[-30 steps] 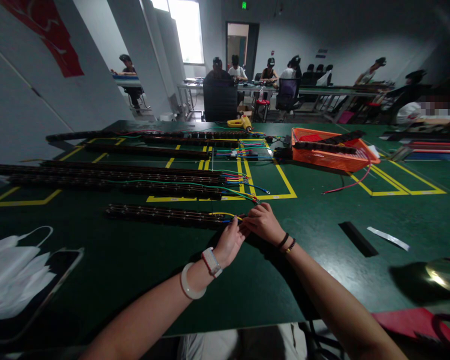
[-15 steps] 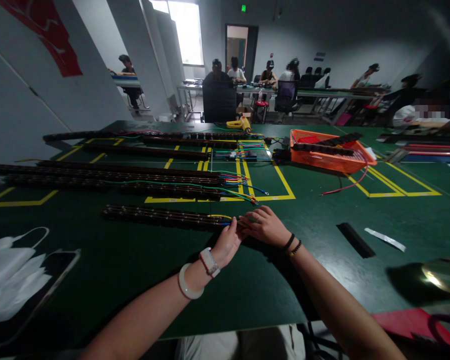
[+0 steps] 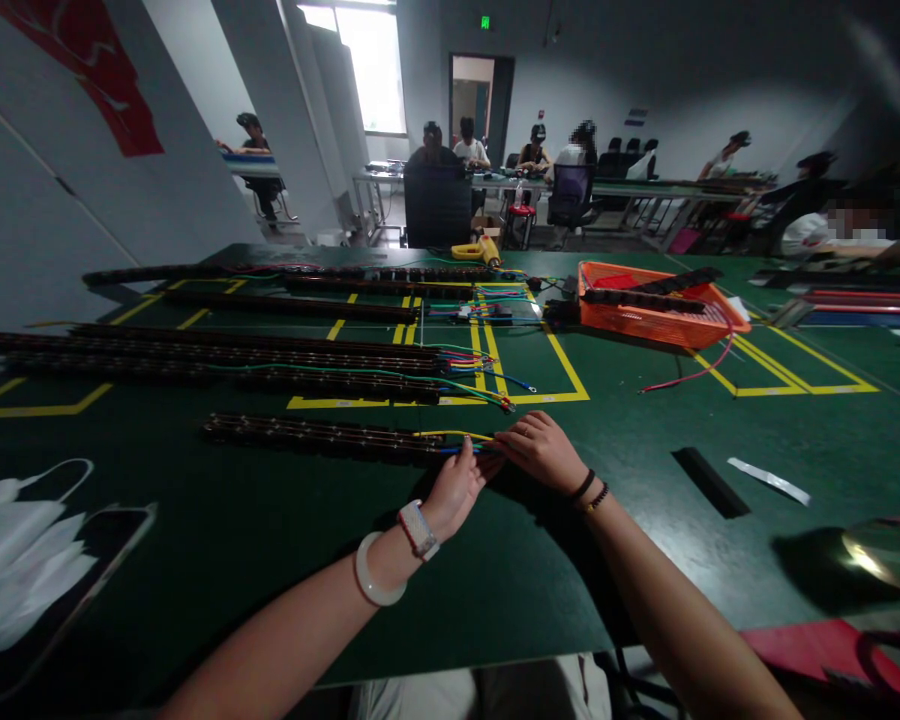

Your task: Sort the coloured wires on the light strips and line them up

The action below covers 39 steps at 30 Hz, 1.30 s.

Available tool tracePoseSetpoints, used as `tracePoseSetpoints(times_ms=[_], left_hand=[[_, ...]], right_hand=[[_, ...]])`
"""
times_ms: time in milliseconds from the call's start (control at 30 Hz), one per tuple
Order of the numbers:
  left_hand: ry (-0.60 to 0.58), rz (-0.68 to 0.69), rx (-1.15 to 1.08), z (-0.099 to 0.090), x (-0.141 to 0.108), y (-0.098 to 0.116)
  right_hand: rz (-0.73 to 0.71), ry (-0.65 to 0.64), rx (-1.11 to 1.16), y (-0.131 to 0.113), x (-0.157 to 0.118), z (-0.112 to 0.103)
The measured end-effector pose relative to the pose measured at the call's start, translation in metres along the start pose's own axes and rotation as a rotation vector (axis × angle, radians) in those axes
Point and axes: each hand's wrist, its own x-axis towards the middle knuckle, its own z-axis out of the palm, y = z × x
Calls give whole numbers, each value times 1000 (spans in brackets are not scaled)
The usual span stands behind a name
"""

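Note:
A long dark strip [image 3: 322, 434] with copper-coloured lines along it lies across the green table before me. Yellow, blue and other coloured wires [image 3: 450, 434] come out of its right end. My left hand [image 3: 456, 490] has its fingers closed around these wires, thumb on top, just past the strip's end. Close beside it on the right, my right hand [image 3: 544, 450] pinches the same wires farther along; its fingers hide the wire ends. The two hands nearly touch.
Several similar strips [image 3: 270, 350] with coloured wires lie behind. An orange basket [image 3: 660, 325] and a yellow heat gun [image 3: 480, 250] stand farther back. A black strip [image 3: 709, 482] and a white strip [image 3: 769, 480] lie right; a white bag [image 3: 22, 560] is left. People sit at far tables.
My right hand has slid slightly right along the wires, and more of the yellow wire shows between my hands. My left hand stays almost in place.

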Motion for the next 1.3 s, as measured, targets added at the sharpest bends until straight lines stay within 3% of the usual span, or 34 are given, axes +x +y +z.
tracePoseSetpoints(times_ms=[167, 367, 433, 567, 767, 1000, 1167, 1300], left_hand=[[-28, 18, 60, -1, 1, 1], [-24, 12, 97, -2, 1, 2], [-21, 7, 100, -1, 0, 2], [-6, 12, 81, -1, -1, 2], [-89, 7, 68, -2, -1, 2], [-87, 7, 60, -3, 0, 3], [-39, 18, 65, -1, 0, 2], [-35, 20, 64, 1, -1, 3]], right_hand=[[150, 89, 66, 12, 4, 15], [123, -30, 160, 27, 7, 32], [106, -13, 145, 27, 5, 30], [43, 139, 104, 23, 0, 16], [-50, 253, 111, 19, -8, 3], [-12, 48, 79, 15, 0, 2], [79, 6, 115, 10, -1, 2], [125, -8, 276, 9, -3, 3]])
